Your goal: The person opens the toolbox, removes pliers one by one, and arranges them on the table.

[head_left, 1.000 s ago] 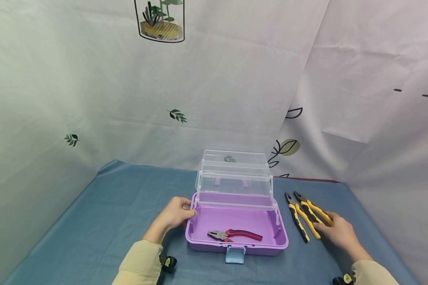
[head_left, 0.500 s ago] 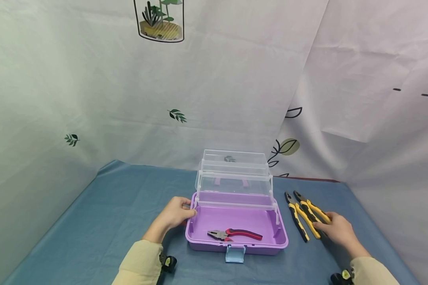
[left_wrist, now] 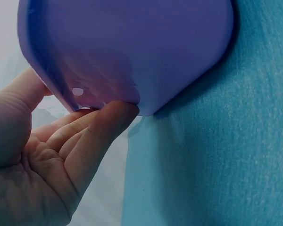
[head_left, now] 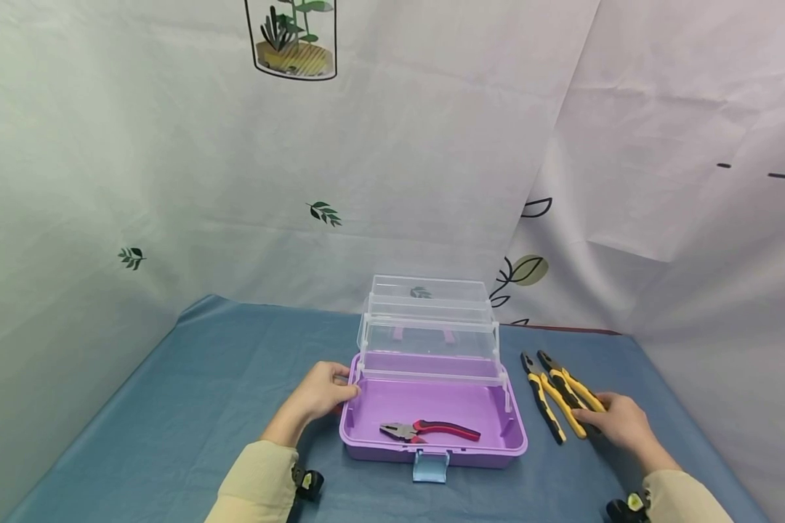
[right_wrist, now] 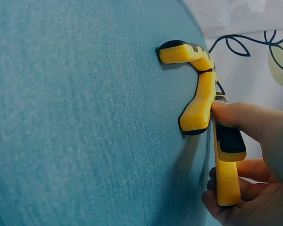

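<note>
In the head view a purple toolbox (head_left: 425, 399) stands with its clear lid and trays raised at the back. My left hand (head_left: 317, 392) grips its left side, thumb at the rim and fingers against the outer wall (left_wrist: 146, 52) in the left wrist view. A pair of red-and-black pliers (head_left: 448, 428) lies inside the box. To the right, my right hand (head_left: 621, 421) holds the handles of one pair of yellow-and-black pliers (head_left: 586, 393); the right wrist view shows thumb and fingers around those handles (right_wrist: 228, 183). A second yellow-and-black pair (head_left: 541, 405) lies just left of it.
A pale blue latch (head_left: 430, 467) hangs at the box's front. Blue cloth (head_left: 235, 363) covers the table. Printed fabric (head_left: 392, 160) hangs behind and along both sides.
Almost nothing differs. The right hand and the pliers it holds have shifted very slightly; the left hand keeps its place on the box. The head view has drifted a little.
</note>
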`<state>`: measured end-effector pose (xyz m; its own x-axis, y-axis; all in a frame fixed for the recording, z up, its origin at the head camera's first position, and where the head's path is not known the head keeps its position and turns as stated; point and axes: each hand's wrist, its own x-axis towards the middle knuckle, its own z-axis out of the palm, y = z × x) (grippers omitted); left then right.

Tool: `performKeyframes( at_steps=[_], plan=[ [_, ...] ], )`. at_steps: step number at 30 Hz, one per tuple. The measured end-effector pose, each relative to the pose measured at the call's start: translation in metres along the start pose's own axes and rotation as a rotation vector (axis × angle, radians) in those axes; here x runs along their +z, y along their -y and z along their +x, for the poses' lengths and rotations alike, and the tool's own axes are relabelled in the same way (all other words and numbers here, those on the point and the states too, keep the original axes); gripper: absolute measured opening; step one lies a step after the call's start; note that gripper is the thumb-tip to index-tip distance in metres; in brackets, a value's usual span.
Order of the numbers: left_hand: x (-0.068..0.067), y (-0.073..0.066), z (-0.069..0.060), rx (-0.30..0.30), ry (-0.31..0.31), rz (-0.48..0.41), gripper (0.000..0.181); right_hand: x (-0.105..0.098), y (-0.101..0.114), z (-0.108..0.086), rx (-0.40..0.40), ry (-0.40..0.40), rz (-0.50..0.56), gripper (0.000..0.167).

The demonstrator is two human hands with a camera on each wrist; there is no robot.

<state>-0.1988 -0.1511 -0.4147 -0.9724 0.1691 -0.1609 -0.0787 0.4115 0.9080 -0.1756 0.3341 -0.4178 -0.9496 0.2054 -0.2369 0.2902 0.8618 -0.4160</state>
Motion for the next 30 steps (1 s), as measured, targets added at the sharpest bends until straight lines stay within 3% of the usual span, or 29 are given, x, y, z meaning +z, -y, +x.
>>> performKeyframes(
  at_steps=[9, 18, 30],
  plan=[
    [-0.0001, 0.0005, 0.0004, 0.007, 0.005, -0.01, 0.043, -0.0007, 0.0023, -0.0025, 0.001, -0.003, 0.018, 0.085],
    [-0.0005, 0.0001, -0.0004, 0.002, 0.001, 0.005, 0.044, -0.0002, 0.0017, -0.0032, 0.037, 0.003, 0.037, 0.095],
    [-0.0007, 0.0002, -0.0004, 0.009, 0.006, -0.005, 0.043, 0.0015, 0.003, -0.0047, 0.049, 0.004, 0.051, 0.096]
  ],
)
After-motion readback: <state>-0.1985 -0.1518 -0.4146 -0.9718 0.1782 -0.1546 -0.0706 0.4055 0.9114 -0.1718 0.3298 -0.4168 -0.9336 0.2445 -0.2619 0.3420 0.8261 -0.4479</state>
